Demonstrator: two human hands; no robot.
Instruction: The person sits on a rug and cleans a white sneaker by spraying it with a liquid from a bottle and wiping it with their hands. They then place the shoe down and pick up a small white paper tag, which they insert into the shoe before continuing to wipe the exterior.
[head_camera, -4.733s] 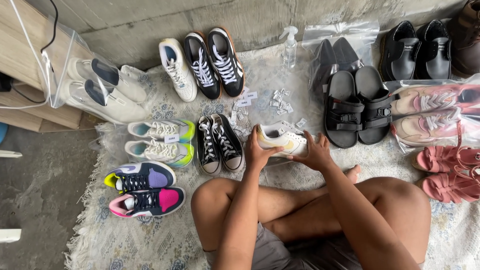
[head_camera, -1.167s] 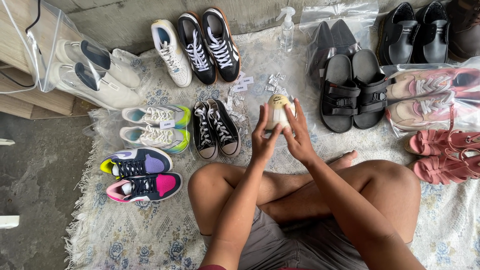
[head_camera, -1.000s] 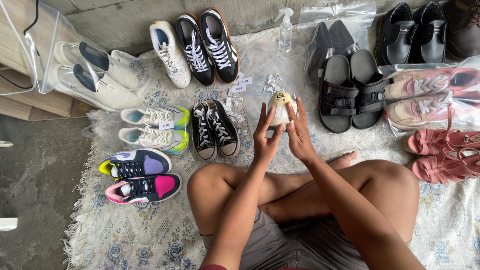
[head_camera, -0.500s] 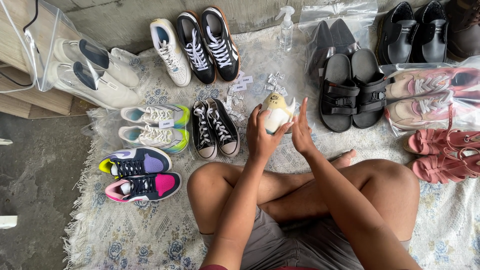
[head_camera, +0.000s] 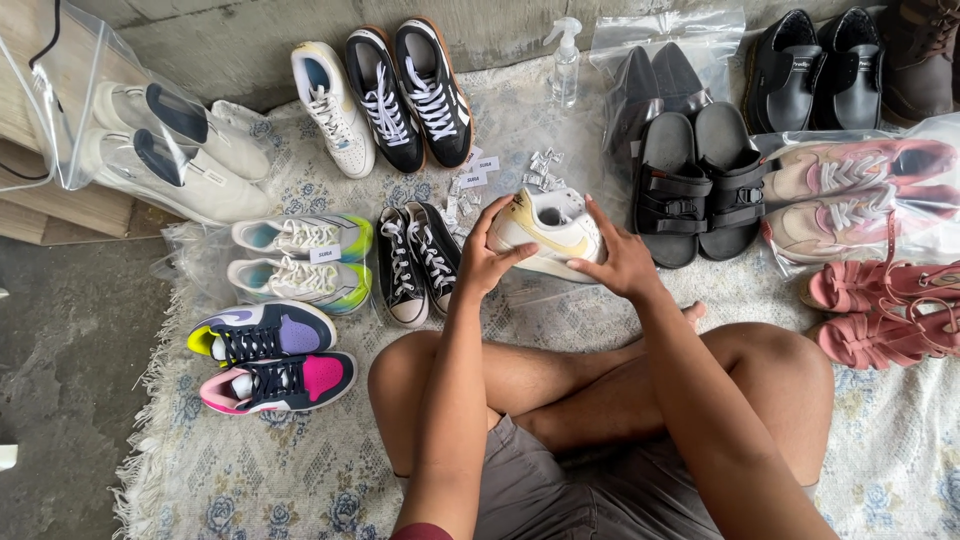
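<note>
Since a second ago, I have turned the white and yellow sneaker (head_camera: 548, 230) from upright to sideways at frame centre. My left hand (head_camera: 487, 262) grips its heel, my right hand (head_camera: 622, 262) cups its toe; inspection continues above the floral rug (head_camera: 300, 470).

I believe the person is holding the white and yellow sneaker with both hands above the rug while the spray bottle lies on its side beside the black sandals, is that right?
Not quite. The head view shows the spray bottle standing upright near the wall, behind the black sandals. The rest holds: left hand and right hand both hold the white and yellow sneaker above the rug.
</note>
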